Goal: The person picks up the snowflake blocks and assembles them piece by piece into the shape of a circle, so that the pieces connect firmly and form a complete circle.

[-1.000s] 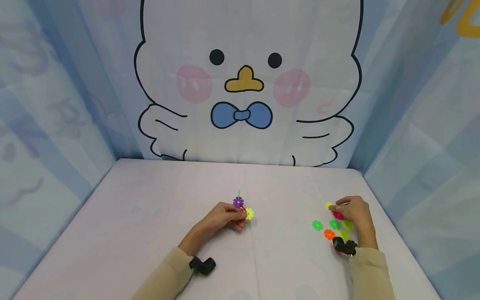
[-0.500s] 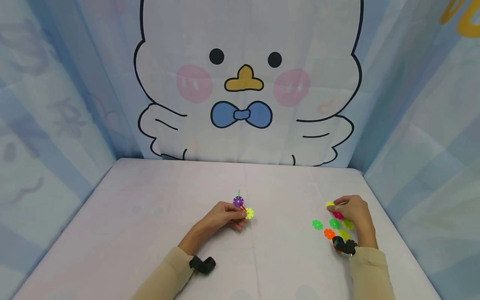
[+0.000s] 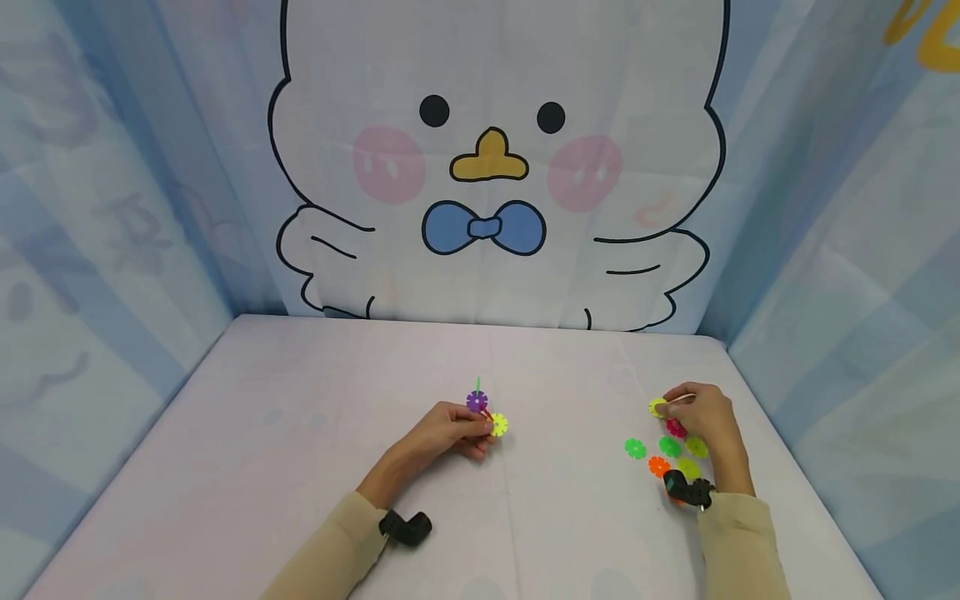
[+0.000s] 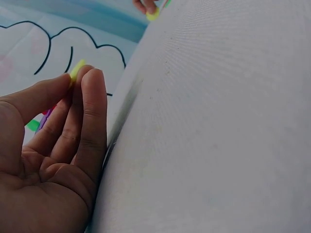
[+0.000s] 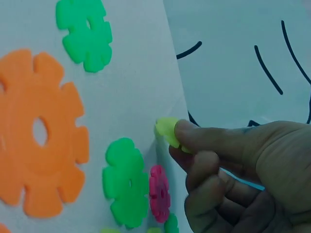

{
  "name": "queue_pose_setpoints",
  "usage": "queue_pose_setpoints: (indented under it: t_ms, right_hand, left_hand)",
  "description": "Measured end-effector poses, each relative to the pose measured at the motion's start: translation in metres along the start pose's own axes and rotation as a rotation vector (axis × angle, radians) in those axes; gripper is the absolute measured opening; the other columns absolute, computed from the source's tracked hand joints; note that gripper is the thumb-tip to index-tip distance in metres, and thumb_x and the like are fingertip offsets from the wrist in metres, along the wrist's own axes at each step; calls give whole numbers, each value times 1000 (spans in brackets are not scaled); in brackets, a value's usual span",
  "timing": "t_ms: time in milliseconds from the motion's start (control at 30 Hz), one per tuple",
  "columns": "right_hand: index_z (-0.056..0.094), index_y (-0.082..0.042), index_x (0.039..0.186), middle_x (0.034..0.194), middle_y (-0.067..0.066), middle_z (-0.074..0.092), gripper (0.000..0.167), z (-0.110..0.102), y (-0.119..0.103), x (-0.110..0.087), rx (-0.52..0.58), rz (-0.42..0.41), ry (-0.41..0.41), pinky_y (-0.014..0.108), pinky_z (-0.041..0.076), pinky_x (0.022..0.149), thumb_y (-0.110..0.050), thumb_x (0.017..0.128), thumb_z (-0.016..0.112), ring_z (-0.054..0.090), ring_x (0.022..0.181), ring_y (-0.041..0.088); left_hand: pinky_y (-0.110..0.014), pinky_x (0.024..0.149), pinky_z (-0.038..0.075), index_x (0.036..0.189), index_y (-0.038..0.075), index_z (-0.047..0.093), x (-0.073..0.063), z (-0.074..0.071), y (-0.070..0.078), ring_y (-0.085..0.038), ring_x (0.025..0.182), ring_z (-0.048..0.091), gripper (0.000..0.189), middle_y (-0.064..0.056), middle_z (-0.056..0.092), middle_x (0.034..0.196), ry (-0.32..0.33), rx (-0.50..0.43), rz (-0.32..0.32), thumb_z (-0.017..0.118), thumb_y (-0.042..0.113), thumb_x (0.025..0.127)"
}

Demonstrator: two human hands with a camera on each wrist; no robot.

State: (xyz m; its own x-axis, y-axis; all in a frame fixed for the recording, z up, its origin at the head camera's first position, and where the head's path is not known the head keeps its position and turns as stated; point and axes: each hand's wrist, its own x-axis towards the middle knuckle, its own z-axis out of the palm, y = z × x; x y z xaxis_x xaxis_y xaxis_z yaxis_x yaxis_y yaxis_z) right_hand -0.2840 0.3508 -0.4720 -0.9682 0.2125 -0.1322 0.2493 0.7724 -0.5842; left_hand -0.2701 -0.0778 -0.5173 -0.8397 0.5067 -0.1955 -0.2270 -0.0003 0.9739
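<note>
My left hand (image 3: pixel 459 429) holds a small chain of notched plastic discs near the table's middle. Its thumb and fingers pinch the yellow interlocking disc (image 3: pixel 500 425). Joined to that is a red disc seen edge-on, then a purple disc (image 3: pixel 477 402) and a green disc (image 3: pixel 478 386) standing on edge at the top. On the right, my right hand (image 3: pixel 705 414) pinches another yellow disc (image 5: pixel 167 130) between thumb and index finger. A pink disc (image 3: pixel 676 427) lies just below that hand.
Loose discs lie around my right wrist: green discs (image 3: pixel 635 449), an orange disc (image 3: pixel 659 467) and yellow-green discs (image 3: pixel 697 447). A black wrist camera (image 3: pixel 688 490) overlaps part of the group. The white table (image 3: pixel 315 392) ends at a printed curtain (image 3: pixel 487 283) behind.
My right hand has shifted slightly up and away from the pink disc, with the yellow disc now pinched and showing more. My left hand and its chain stay put.
</note>
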Motion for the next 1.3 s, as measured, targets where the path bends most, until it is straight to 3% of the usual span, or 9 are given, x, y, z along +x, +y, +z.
queue_pose_setpoints:
  t_ms: [167, 467, 733, 900, 1133, 1300]
  right_hand:
    - [65, 11, 126, 84, 6, 77, 41, 6, -11, -2, 198, -57, -128, 26, 63, 64, -17, 98, 76, 74, 68, 14]
    - [64, 15, 126, 101, 17, 79, 35, 35, -52, -5, 395, -230, -337, 33, 68, 76, -7, 100, 72, 78, 79, 17]
    - [68, 11, 113, 95, 20, 79, 24, 68, -87, -15, 441, -355, -478, 34, 69, 76, -5, 97, 75, 78, 79, 20]
    - [69, 11, 106, 93, 26, 77, 20, 84, -101, -22, 436, -449, -506, 36, 69, 73, -4, 94, 76, 77, 77, 20]
    - [71, 6, 102, 87, 17, 78, 15, 100, -112, -29, 431, -489, -540, 37, 69, 73, -5, 94, 78, 77, 76, 22]
    - [72, 6, 101, 88, 18, 77, 15, 108, -118, -34, 447, -517, -562, 39, 69, 72, -5, 93, 77, 78, 75, 23]
  left_hand:
    - [-26, 70, 66, 109, -8, 72, 0, 0, 0, -10, 71, 72, 20, -4, 79, 89, -1, 0, 6, 70, 11, 102]
    - [-26, 70, 66, 109, -8, 72, 0, -1, 0, -10, 71, 71, 20, -4, 80, 89, 8, -3, 2, 70, 11, 102]
    - [-26, 70, 66, 109, -7, 73, 1, -1, 0, -9, 71, 71, 20, -5, 80, 90, 13, -5, 1, 70, 12, 102]
    - [-26, 71, 66, 109, -7, 73, 2, -1, -2, -9, 72, 71, 22, -6, 80, 91, 13, 8, -3, 70, 13, 102]
    - [-27, 71, 67, 110, -8, 73, 1, -1, -2, -10, 72, 72, 24, -4, 80, 89, 11, 12, -3, 70, 15, 102]
    - [-27, 72, 67, 110, -9, 73, 1, -1, -1, -9, 72, 71, 25, -5, 80, 89, 10, 13, 1, 71, 14, 102]
